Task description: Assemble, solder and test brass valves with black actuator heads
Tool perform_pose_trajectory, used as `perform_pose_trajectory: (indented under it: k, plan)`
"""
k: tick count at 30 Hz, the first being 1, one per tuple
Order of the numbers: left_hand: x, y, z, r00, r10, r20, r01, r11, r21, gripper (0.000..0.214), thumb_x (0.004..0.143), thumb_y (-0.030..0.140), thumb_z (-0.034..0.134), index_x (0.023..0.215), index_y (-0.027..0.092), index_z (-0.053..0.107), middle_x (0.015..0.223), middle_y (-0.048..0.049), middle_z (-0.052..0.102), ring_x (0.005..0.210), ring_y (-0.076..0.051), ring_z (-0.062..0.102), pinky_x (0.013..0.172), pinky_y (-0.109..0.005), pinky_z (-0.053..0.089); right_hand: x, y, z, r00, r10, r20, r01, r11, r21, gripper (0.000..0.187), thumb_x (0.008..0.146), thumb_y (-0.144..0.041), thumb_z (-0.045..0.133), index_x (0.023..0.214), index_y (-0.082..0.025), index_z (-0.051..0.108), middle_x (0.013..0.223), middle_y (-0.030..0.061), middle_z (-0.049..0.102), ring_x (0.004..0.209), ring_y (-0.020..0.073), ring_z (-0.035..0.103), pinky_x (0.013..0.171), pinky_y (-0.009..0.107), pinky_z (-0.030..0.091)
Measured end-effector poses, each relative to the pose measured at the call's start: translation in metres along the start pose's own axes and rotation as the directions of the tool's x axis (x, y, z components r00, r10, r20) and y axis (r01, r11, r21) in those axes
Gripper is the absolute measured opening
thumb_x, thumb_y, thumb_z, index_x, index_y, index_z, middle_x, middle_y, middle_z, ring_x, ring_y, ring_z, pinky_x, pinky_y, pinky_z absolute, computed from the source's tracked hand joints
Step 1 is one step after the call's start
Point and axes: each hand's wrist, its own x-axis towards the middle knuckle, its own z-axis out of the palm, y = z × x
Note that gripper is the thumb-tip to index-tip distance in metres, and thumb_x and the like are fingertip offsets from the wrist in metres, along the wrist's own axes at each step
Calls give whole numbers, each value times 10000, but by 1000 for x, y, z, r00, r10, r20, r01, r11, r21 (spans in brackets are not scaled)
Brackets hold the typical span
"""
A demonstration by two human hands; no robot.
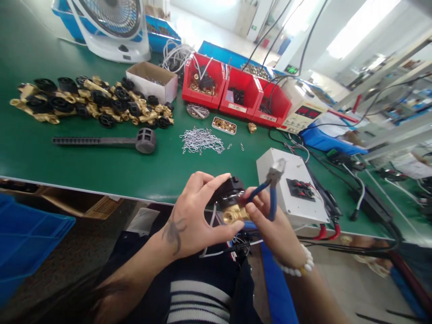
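My left hand is closed around a brass valve with a black coil on top, held just off the front edge of the green table. My right hand pinches the brass body from the right and also carries blue-handled pliers, whose jaws point up and away over the white box. White wires hang below the valve.
A white switch box sits right behind the hands. A pile of brass-and-black valves, a black tool, loose wire clips, red bins, a cardboard box and a fan lie further back. A blue crate stands below left.
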Motion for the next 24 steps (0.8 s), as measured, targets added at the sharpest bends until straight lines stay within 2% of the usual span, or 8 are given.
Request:
perform_pose_trajectory:
  k: [2, 4, 7, 11, 17, 20, 24]
  plan:
    - [0, 15, -3, 996, 54, -64, -48, 995, 88, 659, 751, 421, 758, 1299, 119, 552, 1094, -92, 568, 1014, -213, 564, 903, -368, 538, -10, 3, 12, 996, 77, 43, -85, 961, 264, 275, 875, -516, 644, 960, -258, 599, 910, 21, 643, 864, 184, 645, 784, 331, 553]
    - [0, 27, -7, 991, 91, -93, -76, 984, 162, 681, 756, 514, 752, 1263, 100, 565, 1082, -108, 589, 999, -224, 570, 881, -362, 534, -17, 4, 23, 993, 115, 41, -121, 878, 463, 307, 851, -556, 661, 961, -274, 608, 913, 19, 660, 823, 184, 660, 752, 329, 567]
    - [-1, 36, -9, 984, 132, -118, -101, 965, 242, 758, 745, 644, 715, 1262, 114, 548, 1069, -112, 605, 981, -239, 574, 869, -368, 524, -23, 0, 32, 992, 111, 62, -125, 786, 605, 296, 847, -556, 666, 931, -276, 623, 927, 28, 693, 832, 201, 684, 765, 342, 578]
    - [-5, 44, -9, 973, 157, -170, -99, 945, 311, 711, 778, 658, 673, 1261, 153, 540, 979, -72, 589, 910, -234, 570, 816, -367, 502, -28, -2, 36, 984, 140, 113, -180, 717, 674, 273, 889, -534, 619, 931, -265, 638, 897, 26, 711, 801, 196, 687, 773, 345, 580]
    - [-5, 50, -12, 979, 107, -173, -44, 942, 334, 729, 803, 672, 629, 1195, 59, 595, 876, -74, 572, 810, -219, 545, 725, -366, 482, -32, 1, 40, 970, 171, 174, -243, 637, 731, 264, 907, -496, 615, 959, -242, 660, 893, 14, 694, 786, 155, 674, 794, 296, 580]
    - [-5, 45, -15, 993, 16, -115, 15, 965, 262, 616, 831, 637, 622, 1147, 109, 635, 917, -72, 588, 844, -208, 580, 743, -338, 513, -32, -5, 42, 981, 157, 112, -188, 640, 745, 249, 924, -486, 601, 964, -253, 679, 827, -11, 677, 691, 116, 653, 700, 245, 590]
    - [-9, 33, -19, 1000, 4, 4, -4, 993, 115, 495, 905, 547, 579, 1220, 166, 592, 1124, -83, 603, 1066, -207, 591, 957, -331, 511, -32, -16, 42, 990, 117, -82, -31, 738, 674, 180, 885, -429, 682, 969, -271, 675, 796, -41, 643, 654, 73, 615, 616, 169, 555]
